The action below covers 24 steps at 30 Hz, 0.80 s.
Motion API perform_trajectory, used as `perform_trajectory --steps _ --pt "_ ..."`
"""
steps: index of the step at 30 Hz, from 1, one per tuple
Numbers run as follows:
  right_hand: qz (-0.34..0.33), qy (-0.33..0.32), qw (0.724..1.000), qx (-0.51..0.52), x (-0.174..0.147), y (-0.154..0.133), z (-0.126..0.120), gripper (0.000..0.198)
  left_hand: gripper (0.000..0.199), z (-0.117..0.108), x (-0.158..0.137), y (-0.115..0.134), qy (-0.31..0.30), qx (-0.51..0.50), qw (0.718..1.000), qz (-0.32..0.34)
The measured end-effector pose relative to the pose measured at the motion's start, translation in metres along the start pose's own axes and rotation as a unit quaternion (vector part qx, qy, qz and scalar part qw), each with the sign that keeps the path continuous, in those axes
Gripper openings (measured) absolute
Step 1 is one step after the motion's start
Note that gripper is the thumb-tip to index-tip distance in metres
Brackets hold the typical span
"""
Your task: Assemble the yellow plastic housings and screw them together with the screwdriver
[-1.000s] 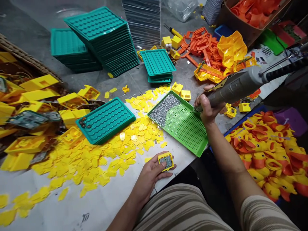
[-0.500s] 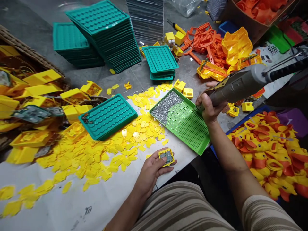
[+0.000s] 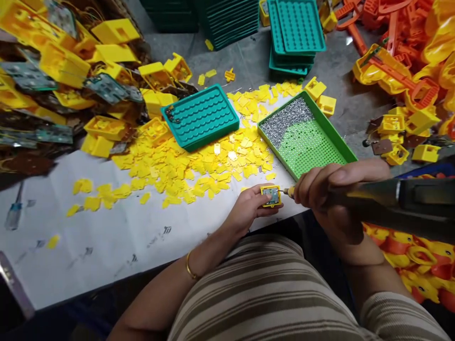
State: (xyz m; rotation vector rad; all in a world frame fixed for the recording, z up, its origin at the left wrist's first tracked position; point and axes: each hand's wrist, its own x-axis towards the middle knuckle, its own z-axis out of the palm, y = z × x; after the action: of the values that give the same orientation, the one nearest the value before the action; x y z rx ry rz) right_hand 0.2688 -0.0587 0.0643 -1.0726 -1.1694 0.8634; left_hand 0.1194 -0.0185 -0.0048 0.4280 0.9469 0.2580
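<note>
A small yellow plastic case with a circuit board inside is gripped in my left hand, the thumb lying over the board. My right hand wraps around a dark electric screwdriver. Its thin bit points left at the right edge of the case; whether it touches a screw is too small to tell. Just beyond my hands lies a green perforated tray, with many small silver screws heaped in its far left part.
Flat yellow pieces spread over the white sheet. A teal tray rests among them. Yellow housings with boards pile at left. Teal tray stacks, orange parts and yellow-orange duck-like pieces surround the area.
The screwdriver has come from over the green tray down to the case in my left hand. The camera view has shifted, tilting lower and toward the left.
</note>
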Motion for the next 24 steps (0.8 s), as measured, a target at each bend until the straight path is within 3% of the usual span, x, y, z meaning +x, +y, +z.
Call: perform_trajectory --steps 4,8,18,22,24 --pt "-0.048 -0.01 0.997 0.051 0.006 0.013 0.012 0.017 0.032 0.0 0.002 -0.001 -0.014 0.003 1.0 0.008" --pt "-0.053 -0.006 0.996 0.069 0.012 0.018 0.019 0.014 0.032 0.001 0.002 0.0 -0.009 0.003 1.0 0.008" --pt "0.075 -0.093 0.988 0.094 0.006 0.012 0.012 0.02 0.015 0.004 0.005 -0.003 -0.013 -0.005 0.999 0.035" --pt "-0.001 -0.117 0.987 0.114 0.011 0.021 0.017 0.015 0.015 0.004 0.004 -0.006 -0.001 0.015 1.0 0.016" --pt "-0.059 -0.175 0.978 0.097 0.016 0.022 0.019 0.016 0.016 0.005 0.003 -0.005 -0.008 0.031 0.999 0.022"
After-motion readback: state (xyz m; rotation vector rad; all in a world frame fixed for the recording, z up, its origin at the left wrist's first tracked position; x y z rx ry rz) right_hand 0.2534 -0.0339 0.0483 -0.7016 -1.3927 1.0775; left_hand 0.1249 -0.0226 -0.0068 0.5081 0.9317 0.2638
